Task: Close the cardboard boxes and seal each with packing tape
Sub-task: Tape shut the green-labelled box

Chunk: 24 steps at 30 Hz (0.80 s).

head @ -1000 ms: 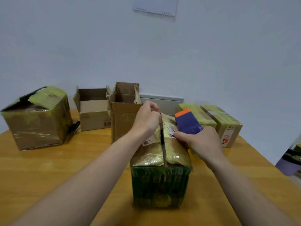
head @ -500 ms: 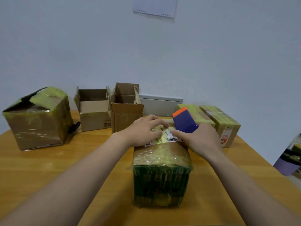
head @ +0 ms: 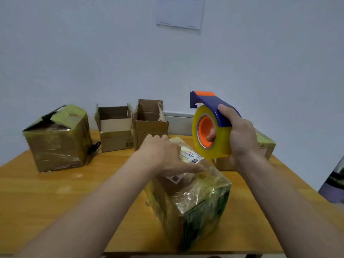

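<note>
Head view: the left hand (head: 162,155) lies palm down on top of the tape-wrapped cardboard box (head: 191,200), fingers stretched out almost straight across its shipping label (head: 191,155) and holding nothing. That box sits on the wooden table (head: 55,202) near its front edge, turned at an angle, top flaps down under glossy yellowish film. The right hand (head: 240,138) grips the tape dispenser (head: 214,105) in the air, above and to the right of the box and clear of it. Its thumb rests over the blue handle and its fingertips curl into the orange core of the roll of packing tape (head: 221,146).

At the far left stands a large wrapped box (head: 57,140) with its top partly gaping. Two open boxes (head: 115,131) stand side by side by the wall. A sealed box (head: 264,148) shows partly behind the right hand. A paper sheet (head: 180,12) hangs on the wall.
</note>
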Each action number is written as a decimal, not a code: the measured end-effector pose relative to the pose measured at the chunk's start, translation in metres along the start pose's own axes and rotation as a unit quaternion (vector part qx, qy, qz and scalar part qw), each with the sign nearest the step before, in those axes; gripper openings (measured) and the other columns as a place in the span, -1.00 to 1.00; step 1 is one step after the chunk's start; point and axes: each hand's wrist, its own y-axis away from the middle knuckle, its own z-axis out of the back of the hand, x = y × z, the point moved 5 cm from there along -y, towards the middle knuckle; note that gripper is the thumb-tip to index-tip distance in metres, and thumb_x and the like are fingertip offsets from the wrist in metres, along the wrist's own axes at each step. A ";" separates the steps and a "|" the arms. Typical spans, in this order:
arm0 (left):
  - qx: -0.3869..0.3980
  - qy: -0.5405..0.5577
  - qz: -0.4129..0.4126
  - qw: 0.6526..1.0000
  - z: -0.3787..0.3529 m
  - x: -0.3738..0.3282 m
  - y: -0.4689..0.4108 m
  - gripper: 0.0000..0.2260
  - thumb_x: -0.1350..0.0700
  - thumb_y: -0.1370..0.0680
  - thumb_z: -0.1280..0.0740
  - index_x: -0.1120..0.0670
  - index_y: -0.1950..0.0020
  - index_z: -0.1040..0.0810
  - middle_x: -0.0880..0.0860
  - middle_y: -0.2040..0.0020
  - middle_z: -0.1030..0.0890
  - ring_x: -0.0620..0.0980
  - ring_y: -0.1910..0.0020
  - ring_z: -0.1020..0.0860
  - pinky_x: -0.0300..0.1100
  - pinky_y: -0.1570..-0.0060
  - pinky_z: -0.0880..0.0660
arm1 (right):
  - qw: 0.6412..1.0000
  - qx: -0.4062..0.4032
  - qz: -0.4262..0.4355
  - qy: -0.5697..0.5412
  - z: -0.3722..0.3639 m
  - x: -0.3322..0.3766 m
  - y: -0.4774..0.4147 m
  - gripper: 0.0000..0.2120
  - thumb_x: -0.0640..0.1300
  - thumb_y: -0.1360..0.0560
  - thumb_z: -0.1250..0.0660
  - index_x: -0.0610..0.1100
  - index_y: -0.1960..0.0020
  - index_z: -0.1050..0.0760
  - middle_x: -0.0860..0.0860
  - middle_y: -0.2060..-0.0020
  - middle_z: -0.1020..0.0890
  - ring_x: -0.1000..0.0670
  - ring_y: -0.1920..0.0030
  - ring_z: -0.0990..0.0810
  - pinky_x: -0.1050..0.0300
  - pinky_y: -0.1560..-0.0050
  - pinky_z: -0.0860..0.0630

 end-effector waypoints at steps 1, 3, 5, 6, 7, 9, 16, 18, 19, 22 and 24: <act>0.031 0.036 -0.024 0.999 -0.001 0.012 -0.001 0.02 -0.73 -0.24 -0.02 -0.19 -0.54 -0.42 0.09 -0.33 -0.44 0.16 -0.35 -0.42 0.14 -0.33 -0.37 | 1.000 0.005 -0.002 -0.021 -0.002 -0.005 0.003 -0.61 0.05 -0.55 -0.39 -0.02 0.41 -0.70 -0.04 0.41 -0.68 -0.02 0.40 -0.61 0.16 0.30 -0.57; 0.081 0.123 -0.065 0.987 -0.012 0.036 -0.002 0.01 -0.73 -0.14 -0.23 -0.40 -0.55 -0.28 -0.04 -0.47 -0.26 0.17 -0.54 -0.21 0.26 -0.51 -0.18 | 0.998 0.010 -0.011 -0.061 -0.005 -0.015 0.010 -0.70 0.05 -0.53 -0.41 -0.04 0.31 -0.72 -0.07 0.30 -0.71 -0.06 0.33 -0.64 0.07 0.21 -0.58; 0.119 0.211 -0.087 0.966 -0.028 0.048 -0.001 0.01 -0.63 -0.10 -0.43 -0.56 -0.50 -0.14 -0.20 -0.63 0.02 0.15 -0.65 0.03 0.35 -0.56 -0.07 | 0.997 0.012 -0.008 -0.070 -0.007 -0.022 0.013 -0.74 0.03 -0.54 -0.41 -0.05 0.25 -0.72 -0.05 0.26 -0.73 -0.03 0.30 -0.67 0.09 0.23 -0.59; 0.123 0.233 -0.088 0.960 -0.034 0.050 -0.001 0.02 -0.59 -0.10 -0.49 -0.61 -0.48 -0.09 -0.23 -0.65 0.11 0.14 -0.66 0.09 0.37 -0.56 -0.06 | 0.998 0.018 -0.002 -0.061 -0.009 -0.023 0.014 -0.72 0.02 -0.55 -0.39 -0.05 0.26 -0.71 -0.04 0.28 -0.72 -0.01 0.31 -0.67 0.11 0.25 -0.60; 0.115 0.239 -0.084 0.961 -0.039 0.051 -0.002 0.03 -0.58 -0.10 -0.50 -0.62 -0.48 -0.07 -0.23 -0.66 0.12 0.15 -0.66 0.09 0.38 -0.55 -0.09 | 0.999 0.027 0.009 -0.046 -0.010 -0.024 0.013 -0.69 0.02 -0.57 -0.38 -0.05 0.29 -0.71 -0.03 0.31 -0.72 -0.01 0.32 -0.67 0.13 0.26 -0.60; 0.081 0.204 -0.051 0.974 -0.039 0.047 -0.001 0.03 -0.63 -0.13 -0.42 -0.57 -0.52 -0.04 -0.14 -0.67 0.01 0.20 -0.63 -0.03 0.34 -0.52 -0.20 | 0.998 0.056 0.026 -0.013 -0.014 -0.024 0.012 -0.65 0.02 -0.58 -0.37 -0.03 0.33 -0.72 -0.06 0.36 -0.70 -0.02 0.34 -0.64 0.15 0.28 -0.59; -0.068 0.054 0.066 0.994 -0.030 0.021 0.020 -0.04 -0.67 -0.30 -0.21 -0.22 -0.59 -0.26 0.09 -0.40 -0.28 0.05 -0.08 -0.48 -0.09 0.02 -0.47 | 0.987 0.144 0.038 0.061 -0.008 -0.008 -0.012 -0.62 0.18 -0.36 -0.48 -0.17 0.20 -0.70 -0.10 0.32 -0.70 -0.04 0.37 -0.64 0.08 0.25 -0.55; -0.073 0.044 0.059 0.995 -0.028 0.024 0.025 -0.04 -0.65 -0.30 -0.26 -0.22 -0.60 -0.26 0.07 -0.36 -0.30 0.02 -0.02 -0.47 -0.11 0.05 -0.45 | 0.985 0.165 0.022 0.049 -0.002 -0.007 -0.023 -0.54 0.21 -0.28 -0.54 -0.20 0.14 -0.71 -0.12 0.31 -0.70 -0.04 0.39 -0.64 0.10 0.30 -0.57; -0.069 0.030 0.053 0.996 -0.025 0.026 0.028 -0.04 -0.64 -0.30 -0.27 -0.21 -0.60 -0.27 0.06 -0.36 -0.32 0.02 -0.04 -0.49 -0.11 0.04 -0.47 | 0.982 0.182 0.010 0.040 0.000 -0.006 -0.028 -0.48 0.23 -0.23 -0.57 -0.22 0.10 -0.70 -0.13 0.30 -0.69 -0.03 0.40 -0.62 0.12 0.34 -0.57; -0.074 0.003 0.028 0.997 -0.013 0.026 0.030 -0.14 -0.60 -0.33 -0.32 -0.16 -0.51 -0.43 0.01 -0.26 -0.40 -0.01 0.00 -0.49 -0.15 0.10 -0.48 | 0.972 0.229 -0.012 0.050 -0.003 -0.007 -0.041 -0.30 0.33 -0.09 -0.64 -0.23 0.06 -0.69 -0.17 0.26 -0.66 -0.06 0.38 -0.60 0.15 0.39 -0.56; -0.081 -0.001 0.011 0.997 -0.012 0.029 0.024 -0.19 -0.59 -0.34 -0.32 -0.14 -0.45 -0.50 -0.03 -0.15 -0.42 -0.05 0.05 -0.47 -0.18 0.19 -0.44 | 0.962 0.253 -0.018 0.100 -0.010 -0.011 -0.050 -0.40 0.32 -0.12 -0.62 -0.18 0.16 -0.70 -0.17 0.27 -0.67 -0.08 0.35 -0.61 0.13 0.33 -0.56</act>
